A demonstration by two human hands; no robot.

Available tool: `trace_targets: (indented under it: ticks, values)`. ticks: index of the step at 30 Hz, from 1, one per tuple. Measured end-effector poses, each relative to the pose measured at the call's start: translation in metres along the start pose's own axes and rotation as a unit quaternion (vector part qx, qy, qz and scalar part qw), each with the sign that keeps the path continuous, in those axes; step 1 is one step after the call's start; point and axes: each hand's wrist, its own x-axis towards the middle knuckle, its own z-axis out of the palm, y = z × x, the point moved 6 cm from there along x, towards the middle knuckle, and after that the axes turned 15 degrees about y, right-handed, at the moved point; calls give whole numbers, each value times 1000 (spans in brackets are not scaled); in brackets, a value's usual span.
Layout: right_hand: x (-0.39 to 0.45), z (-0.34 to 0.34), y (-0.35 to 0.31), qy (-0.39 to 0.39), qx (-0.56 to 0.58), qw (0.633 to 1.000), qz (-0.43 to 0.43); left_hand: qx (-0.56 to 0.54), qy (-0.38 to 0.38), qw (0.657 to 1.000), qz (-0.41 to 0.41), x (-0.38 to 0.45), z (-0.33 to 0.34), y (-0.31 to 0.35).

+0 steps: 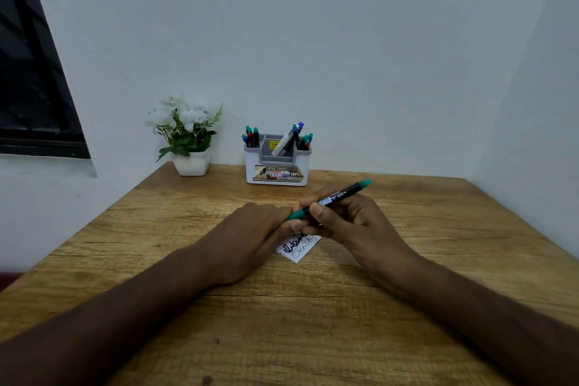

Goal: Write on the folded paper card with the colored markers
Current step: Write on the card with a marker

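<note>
wooden desk (313, 338) against a plain white wall, and both hands meet right at the middle of it. right hand (347, 222) is wrapped around the barrel of a green marker (332, 199), thumb on top, its far green end pointing up and away to the right. left hand (260, 229) has its fingertips pinched on the near green end, which looks like the cap, so the step in hand reads as uncapping or capping, can't tell which. to do it well: keep the barrel steady in the right, pull or push straight along the marker's line with the left, no twisting sideways, and keep the tip clear of the fingers. folded paper card (297, 249) lies flat just under and slightly toward the person from the joined hands, partly hidden by them, dark scribbled writing already showing. further back, marker holder (277, 166) stands by the wall, well apart, with a potted white flower (188, 135) to its left.
</note>
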Motion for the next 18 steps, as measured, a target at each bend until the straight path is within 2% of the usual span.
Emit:
trace_targets:
  ticks: [3,6,10,12,15,18]
  values:
    - [4,-1,-2,12,47,998,28,-6,-6,1000,-13,0,-1,-2]
    - [12,-16,-19,60,98,993,22,-8,-33,999,-28,0,-2,-1]
    - [25,-43,-27,135,27,990,-38,-26,-35,998,-38,1,-4,3]
    - [27,-51,-17,162,-9,986,-32,-43,-27,998,-40,0,-3,3]
    - [29,-51,2,159,-32,987,23,-20,-30,999,-35,0,-2,2]
    - [28,-44,10,116,-45,990,63,-28,-23,999,-27,0,0,-1]
